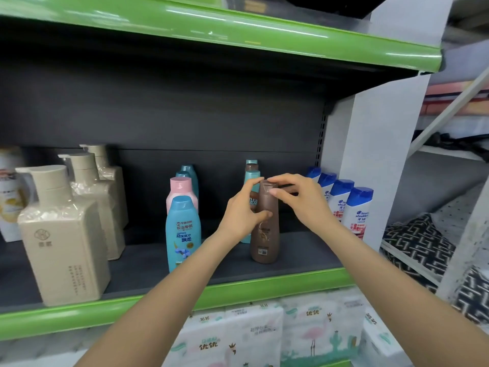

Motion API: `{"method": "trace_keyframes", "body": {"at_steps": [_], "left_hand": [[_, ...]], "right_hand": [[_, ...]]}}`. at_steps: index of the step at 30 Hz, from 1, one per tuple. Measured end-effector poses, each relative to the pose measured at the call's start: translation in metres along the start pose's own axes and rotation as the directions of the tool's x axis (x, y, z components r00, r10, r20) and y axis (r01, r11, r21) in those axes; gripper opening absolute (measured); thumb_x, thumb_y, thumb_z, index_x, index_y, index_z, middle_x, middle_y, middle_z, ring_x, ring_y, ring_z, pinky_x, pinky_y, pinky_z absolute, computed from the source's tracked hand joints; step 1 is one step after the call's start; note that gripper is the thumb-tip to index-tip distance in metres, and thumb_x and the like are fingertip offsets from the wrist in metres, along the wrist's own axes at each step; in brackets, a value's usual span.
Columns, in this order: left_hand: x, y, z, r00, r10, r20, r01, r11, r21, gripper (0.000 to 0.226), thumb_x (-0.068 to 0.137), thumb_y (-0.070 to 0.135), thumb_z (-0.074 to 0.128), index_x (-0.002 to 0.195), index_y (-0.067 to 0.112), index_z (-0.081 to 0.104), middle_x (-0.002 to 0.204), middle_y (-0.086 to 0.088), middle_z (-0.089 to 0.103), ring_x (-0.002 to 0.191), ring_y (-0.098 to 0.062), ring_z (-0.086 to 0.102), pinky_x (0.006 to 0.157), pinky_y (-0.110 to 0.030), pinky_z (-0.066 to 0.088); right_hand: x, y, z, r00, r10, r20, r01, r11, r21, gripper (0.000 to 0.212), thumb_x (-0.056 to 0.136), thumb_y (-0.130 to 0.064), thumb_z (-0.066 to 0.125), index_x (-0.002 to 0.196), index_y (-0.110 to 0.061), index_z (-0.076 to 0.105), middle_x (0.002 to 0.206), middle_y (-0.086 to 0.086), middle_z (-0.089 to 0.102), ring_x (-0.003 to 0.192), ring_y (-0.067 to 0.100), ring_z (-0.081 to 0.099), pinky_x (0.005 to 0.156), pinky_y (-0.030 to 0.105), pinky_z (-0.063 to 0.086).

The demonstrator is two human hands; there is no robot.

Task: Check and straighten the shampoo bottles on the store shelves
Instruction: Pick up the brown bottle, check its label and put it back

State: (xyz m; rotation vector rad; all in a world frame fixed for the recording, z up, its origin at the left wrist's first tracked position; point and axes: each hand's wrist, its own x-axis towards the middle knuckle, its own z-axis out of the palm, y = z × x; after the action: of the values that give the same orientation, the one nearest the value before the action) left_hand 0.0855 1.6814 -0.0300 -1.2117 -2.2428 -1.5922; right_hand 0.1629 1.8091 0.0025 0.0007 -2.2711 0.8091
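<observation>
On the dark shelf board (pixel 304 250), just behind its green front lip and to the right of the blue Rejoice bottle (pixel 183 234), stands the brown shampoo bottle (pixel 265 234), upright, its long axis vertical and its barcode side turned towards the camera. Both hands are on it. The left hand (pixel 242 215) wraps the upper body from the bottle's left side, thumb across the front and fingers curled up beside the cap. The right hand (pixel 296 200) comes in from the bottle's right and pinches the cap between thumb and forefinger, the other fingers spread loosely behind. Neither hand is nearer; both touch the bottle, so any turn to face the label forward would, I judge, be a twist about that vertical axis with the base staying on the board. The bottle's front label cannot be seen from here, and the left hand covers much of its shoulder. Behind the brown bottle a teal bottle (pixel 252 176) and at least one more are mostly hidden by the hands. To the brown bottle's right, the white bottles with blue caps (pixel 356 207) run back in a row, partly cut off by the right wrist.
</observation>
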Motion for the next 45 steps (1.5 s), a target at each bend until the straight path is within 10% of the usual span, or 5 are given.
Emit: {"method": "trace_keyframes", "body": {"at_steps": [16, 24, 33, 45], "left_hand": [[0.01, -0.006, -0.028, 0.979, -0.046, -0.199, 0.042, 0.999, -0.028, 0.028, 0.089, 0.009, 0.059, 0.115, 0.02, 0.06, 0.107, 0.003, 0.064, 0.084, -0.006, 0.061, 0.08, -0.022, 0.051], [0.055, -0.011, -0.018, 0.986, -0.039, -0.164, 0.072, 0.978, 0.198, 0.05, 0.088, 0.013, 0.062, 0.135, 0.023, 0.047, 0.128, -0.011, 0.048, 0.118, -0.023, 0.048, 0.08, -0.007, 0.027], [0.054, -0.02, -0.015, 0.984, -0.072, -0.164, 0.098, 0.982, 0.161, 0.039, 0.078, 0.013, 0.073, 0.111, 0.02, 0.054, 0.106, -0.009, 0.062, 0.093, -0.018, 0.058, 0.077, -0.028, 0.05], [0.022, 0.021, -0.041, 0.962, 0.067, -0.265, 0.02, 0.95, 0.312, 0.044, 0.087, 0.016, 0.062, 0.128, 0.022, 0.047, 0.115, -0.008, 0.05, 0.101, -0.023, 0.051, 0.087, -0.032, 0.044]], "right_hand": [[0.011, 0.008, 0.007, 0.991, 0.12, 0.064, -0.134, 0.945, 0.3, 0.015, 0.085, -0.012, 0.066, 0.096, -0.022, 0.069, 0.102, 0.005, 0.066, 0.096, 0.019, 0.065, 0.08, 0.037, 0.058], [0.011, 0.009, -0.002, 0.986, 0.158, 0.057, -0.168, 0.936, 0.31, 0.014, 0.086, -0.007, 0.065, 0.093, -0.018, 0.068, 0.1, 0.006, 0.065, 0.095, 0.021, 0.064, 0.079, 0.036, 0.057], [0.011, 0.01, 0.0, 0.986, 0.147, 0.076, -0.164, 0.936, 0.312, 0.013, 0.086, -0.007, 0.064, 0.093, -0.017, 0.068, 0.097, 0.001, 0.066, 0.094, 0.018, 0.064, 0.08, 0.038, 0.057], [0.011, 0.003, 0.005, 0.99, 0.125, 0.068, -0.137, 0.961, 0.241, 0.018, 0.086, -0.011, 0.065, 0.089, -0.029, 0.067, 0.098, 0.001, 0.068, 0.092, 0.017, 0.065, 0.079, 0.041, 0.058]]}}
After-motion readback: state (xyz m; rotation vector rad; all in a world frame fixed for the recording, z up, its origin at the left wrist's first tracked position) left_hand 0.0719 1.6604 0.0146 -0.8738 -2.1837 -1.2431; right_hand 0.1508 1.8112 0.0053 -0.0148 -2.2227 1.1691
